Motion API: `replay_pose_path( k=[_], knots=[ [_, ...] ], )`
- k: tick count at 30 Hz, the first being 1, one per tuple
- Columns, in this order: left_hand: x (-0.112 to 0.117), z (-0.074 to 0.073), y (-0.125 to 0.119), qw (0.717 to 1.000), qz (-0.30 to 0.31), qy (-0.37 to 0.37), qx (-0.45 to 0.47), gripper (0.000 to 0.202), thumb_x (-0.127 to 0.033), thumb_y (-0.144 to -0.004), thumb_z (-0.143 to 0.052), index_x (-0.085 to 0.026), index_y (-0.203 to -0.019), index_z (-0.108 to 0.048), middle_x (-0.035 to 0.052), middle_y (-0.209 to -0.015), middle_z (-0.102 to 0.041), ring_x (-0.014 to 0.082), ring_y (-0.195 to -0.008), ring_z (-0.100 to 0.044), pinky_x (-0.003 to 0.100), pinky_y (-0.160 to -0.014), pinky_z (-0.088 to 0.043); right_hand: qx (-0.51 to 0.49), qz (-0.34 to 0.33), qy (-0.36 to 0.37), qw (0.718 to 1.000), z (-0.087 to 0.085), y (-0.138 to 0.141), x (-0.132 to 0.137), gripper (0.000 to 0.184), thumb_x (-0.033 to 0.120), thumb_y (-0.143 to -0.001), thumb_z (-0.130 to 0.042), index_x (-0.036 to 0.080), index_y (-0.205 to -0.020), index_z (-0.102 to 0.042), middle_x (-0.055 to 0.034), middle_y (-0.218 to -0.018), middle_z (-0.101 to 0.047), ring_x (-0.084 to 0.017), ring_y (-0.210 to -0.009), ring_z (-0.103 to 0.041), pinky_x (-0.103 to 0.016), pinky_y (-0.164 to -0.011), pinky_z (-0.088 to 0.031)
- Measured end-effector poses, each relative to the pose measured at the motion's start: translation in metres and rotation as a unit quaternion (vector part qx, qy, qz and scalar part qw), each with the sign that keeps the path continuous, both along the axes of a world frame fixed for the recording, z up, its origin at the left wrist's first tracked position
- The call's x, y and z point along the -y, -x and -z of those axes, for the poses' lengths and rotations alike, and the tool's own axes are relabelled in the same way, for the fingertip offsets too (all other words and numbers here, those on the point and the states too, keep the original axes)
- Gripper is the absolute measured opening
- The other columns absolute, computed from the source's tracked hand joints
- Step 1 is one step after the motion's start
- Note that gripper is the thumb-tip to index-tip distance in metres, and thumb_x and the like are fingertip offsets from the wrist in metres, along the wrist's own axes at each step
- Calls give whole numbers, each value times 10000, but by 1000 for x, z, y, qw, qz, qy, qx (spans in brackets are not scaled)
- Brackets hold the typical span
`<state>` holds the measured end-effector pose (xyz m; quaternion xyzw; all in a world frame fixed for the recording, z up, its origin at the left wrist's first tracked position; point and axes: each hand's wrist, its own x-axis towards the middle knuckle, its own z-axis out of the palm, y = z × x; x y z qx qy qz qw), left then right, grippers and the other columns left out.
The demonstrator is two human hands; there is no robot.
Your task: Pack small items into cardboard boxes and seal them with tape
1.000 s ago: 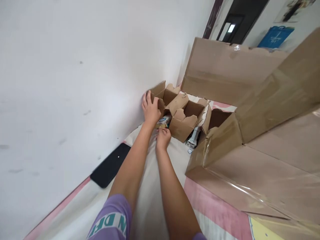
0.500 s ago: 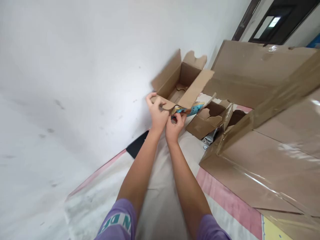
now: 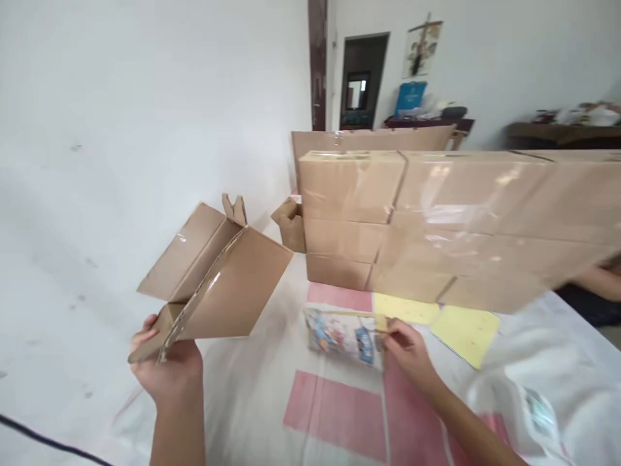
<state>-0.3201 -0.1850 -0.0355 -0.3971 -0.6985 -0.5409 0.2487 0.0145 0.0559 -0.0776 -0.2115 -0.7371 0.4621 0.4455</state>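
Note:
At the left, my left hand (image 3: 169,366) is closed on the end flap of a small open cardboard box (image 3: 233,285), tilted up against the white wall. My right hand (image 3: 407,349) pinches one end of a flat packet (image 3: 342,336) with a colourful printed front. Blur hides the packet's print, so its contents cannot be told. It hangs over the patterned cloth (image 3: 334,414), apart from the small box.
A wall of taped cardboard (image 3: 427,220) stands across the middle and right. Another small carton (image 3: 292,226) sits behind its left end. White plastic (image 3: 528,414) lies at lower right. Another person's arm (image 3: 599,283) shows at the right edge. A dark cable (image 3: 53,443) crosses the lower left.
My hands have moved apart. The left has tipped the small box over to the left; the right has brought the packet out to the right. The view has swung rightward.

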Motion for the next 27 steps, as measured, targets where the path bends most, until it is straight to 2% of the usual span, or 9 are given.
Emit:
replay_pose_path(
  k=[3,5,9,11,14,17,19,22,27],
  knots=[
    [-13,41,-44,995,11,-59,85,279,-346,-860,-477,-267,-1089,-615,57,-1145,-644,344,-1152,-615,593,-942,-532,53,171,-28,983,25,-129,1,272,382,-825,-705,224,-626,-608,7,-571,-576,-167,-483,-550,-259,-433,-462],
    [-31,58,-69,967,48,-136,211,289,-386,-910,-381,-267,-1078,-584,55,-1130,-642,327,-1140,-626,569,-906,-548,72,244,-53,966,31,-199,17,230,395,-815,-710,228,-666,-658,-18,-619,-626,-188,-511,-587,-273,-444,-481],
    [-75,63,-111,793,193,-291,499,188,-352,-793,-535,-236,-939,-509,2,-1083,-651,215,-1036,-646,387,-887,-556,161,271,-55,947,32,-293,54,235,420,-809,-706,214,-700,-671,-51,-722,-686,-224,-661,-667,-294,-590,-561],
    [-90,61,-129,736,238,-301,557,233,-270,-697,-600,-223,-899,-494,-17,-1010,-663,176,-932,-659,319,-843,-549,187,252,-2,950,37,-320,64,251,438,-837,-671,205,-744,-673,-60,-765,-702,-228,-715,-685,-296,-658,-583],
    [-98,63,-152,715,270,-292,575,221,-197,-639,-601,-208,-824,-480,-34,-929,-666,143,-852,-661,239,-772,-523,188,250,55,948,51,-337,70,270,460,-848,-639,196,-807,-679,-74,-834,-722,-233,-749,-701,-316,-708,-599],
    [-93,67,-167,702,283,-306,577,174,-173,-631,-573,-201,-737,-436,-35,-899,-674,130,-846,-664,210,-765,-516,196,327,37,924,53,-331,63,269,452,-852,-591,198,-858,-677,-79,-883,-734,-245,-792,-704,-349,-765,-588],
    [-87,68,-173,691,297,-301,586,152,-166,-633,-561,-199,-718,-439,-25,-881,-683,137,-825,-670,223,-771,-528,216,342,17,915,42,-318,51,276,457,-877,-540,209,-865,-661,-73,-903,-736,-249,-841,-702,-345,-776,-568],
    [-78,69,-178,670,338,-261,606,144,-179,-652,-556,-182,-795,-545,25,-901,-706,180,-795,-683,281,-745,-558,342,235,10,910,12,-289,28,283,467,-913,-498,226,-898,-645,-55,-912,-735,-245,-856,-701,-327,-750,-523],
    [-70,73,-187,648,384,-215,622,291,-245,-703,-556,-179,-976,-633,47,-978,-720,218,-840,-691,331,-758,-586,562,174,24,808,-17,-240,5,508,592,-826,-636,173,-1112,-617,-140,-1038,-713,-310,-938,-681,-341,-719,-480]
  ],
)
